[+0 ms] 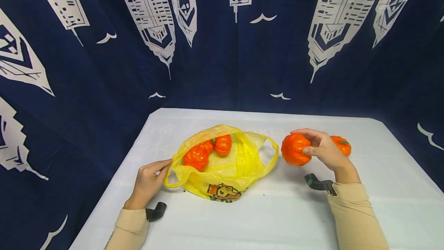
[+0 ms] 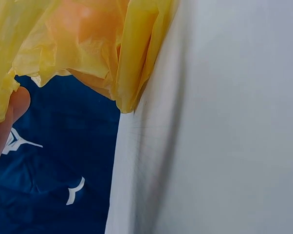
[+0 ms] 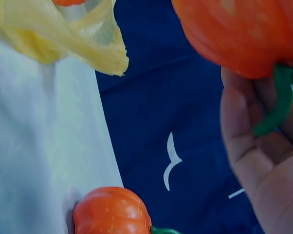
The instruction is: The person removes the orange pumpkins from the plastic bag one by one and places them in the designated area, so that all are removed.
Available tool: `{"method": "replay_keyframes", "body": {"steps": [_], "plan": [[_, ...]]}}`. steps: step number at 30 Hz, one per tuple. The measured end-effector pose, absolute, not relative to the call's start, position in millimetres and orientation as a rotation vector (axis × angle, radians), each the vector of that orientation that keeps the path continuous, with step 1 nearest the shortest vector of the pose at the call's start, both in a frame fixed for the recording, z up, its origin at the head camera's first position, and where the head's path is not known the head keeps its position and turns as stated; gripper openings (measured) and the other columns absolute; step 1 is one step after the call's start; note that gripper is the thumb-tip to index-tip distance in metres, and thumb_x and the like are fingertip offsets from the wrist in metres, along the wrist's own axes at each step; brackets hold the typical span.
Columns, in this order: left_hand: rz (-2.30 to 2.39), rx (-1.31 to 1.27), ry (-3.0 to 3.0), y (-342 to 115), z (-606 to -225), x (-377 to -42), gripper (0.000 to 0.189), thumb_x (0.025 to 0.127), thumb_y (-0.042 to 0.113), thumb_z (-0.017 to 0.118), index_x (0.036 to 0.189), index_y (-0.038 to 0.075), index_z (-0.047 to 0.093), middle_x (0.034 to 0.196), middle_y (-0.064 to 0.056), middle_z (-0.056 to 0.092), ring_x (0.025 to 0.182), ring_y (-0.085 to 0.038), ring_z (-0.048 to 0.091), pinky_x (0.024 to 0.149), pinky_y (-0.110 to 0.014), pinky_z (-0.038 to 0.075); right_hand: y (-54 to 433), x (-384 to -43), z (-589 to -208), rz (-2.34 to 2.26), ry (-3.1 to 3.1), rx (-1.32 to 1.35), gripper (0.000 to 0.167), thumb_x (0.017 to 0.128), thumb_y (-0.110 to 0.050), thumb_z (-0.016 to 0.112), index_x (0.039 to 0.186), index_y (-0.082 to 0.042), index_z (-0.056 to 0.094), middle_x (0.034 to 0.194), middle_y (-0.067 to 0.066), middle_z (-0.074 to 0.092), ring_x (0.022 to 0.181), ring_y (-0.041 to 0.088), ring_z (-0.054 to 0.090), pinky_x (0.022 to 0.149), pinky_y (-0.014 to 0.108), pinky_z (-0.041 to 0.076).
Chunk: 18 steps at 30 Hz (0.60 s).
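Grasping an orange artificial pumpkin [image 1: 295, 150] in the right hand [image 1: 325, 150], outside and just right of the yellow plastic bag [image 1: 222, 176], while pinching the bag's left edge with the left hand [image 1: 148, 182].

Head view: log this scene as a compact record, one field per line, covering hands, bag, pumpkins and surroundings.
Left hand: pinches the bag at its left side
Right hand: grips an orange pumpkin, outside the bag and to its right
Bag: yellow plastic, mouth open, on the table
Bag contents: at least two orange pumpkins; exact count unclear
Loose pumpkin: on the table, right of the gripped one, partly behind the right hand
Table: white
Backdrop: navy cloth, white building prints
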<state>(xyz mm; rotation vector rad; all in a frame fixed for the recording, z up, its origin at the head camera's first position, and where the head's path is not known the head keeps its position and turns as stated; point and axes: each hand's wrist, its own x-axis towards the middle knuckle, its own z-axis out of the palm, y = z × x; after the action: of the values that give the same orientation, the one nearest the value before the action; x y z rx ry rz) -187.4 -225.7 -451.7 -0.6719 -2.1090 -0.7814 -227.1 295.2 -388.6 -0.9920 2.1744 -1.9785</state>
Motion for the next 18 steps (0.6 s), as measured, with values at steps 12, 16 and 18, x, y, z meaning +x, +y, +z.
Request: {"method": "replay_keyframes", "body": {"steps": [12,16,18], "plan": [[-0.791,-0.677,-2.094,-226.2,-453.1,-187.6,0.031,0.067,-0.020,0.080,0.094,-0.005,0.078,0.088,-0.014,0.078,0.078,-0.030,0.076,0.078,-0.011,0.058,307.3,-230.0,-399.7,-2.009,2.148,-0.902,0.052,0.086,0.016,0.048,0.126,-0.012,0.063,0.119,-0.006,0.071,0.101,0.009,0.068,0.083,0.023,0.062],[-0.790,-0.675,-2.097,-226.6,-453.3,-188.1,0.031,0.067,-0.020,0.079,0.094,-0.005,0.078,0.088,-0.014,0.078,0.078,-0.030,0.076,0.078,-0.011,0.058,315.0,-230.0,-404.2,-2.143,1.972,-0.918,0.048,0.090,0.014,0.046,0.127,-0.012,0.064,0.125,-0.003,0.069,0.104,0.009,0.068,0.086,0.024,0.062],[-0.789,-0.676,-2.097,-226.4,-453.1,-188.0,0.031,0.067,-0.020,0.079,0.094,-0.005,0.078,0.088,-0.015,0.078,0.078,-0.030,0.076,0.078,-0.012,0.059,318.9,-229.7,-405.1,-2.164,1.934,-0.934,0.033,0.098,0.001,0.054,0.128,-0.012,0.063,0.127,-0.002,0.068,0.105,0.009,0.068,0.086,0.024,0.062]]}}
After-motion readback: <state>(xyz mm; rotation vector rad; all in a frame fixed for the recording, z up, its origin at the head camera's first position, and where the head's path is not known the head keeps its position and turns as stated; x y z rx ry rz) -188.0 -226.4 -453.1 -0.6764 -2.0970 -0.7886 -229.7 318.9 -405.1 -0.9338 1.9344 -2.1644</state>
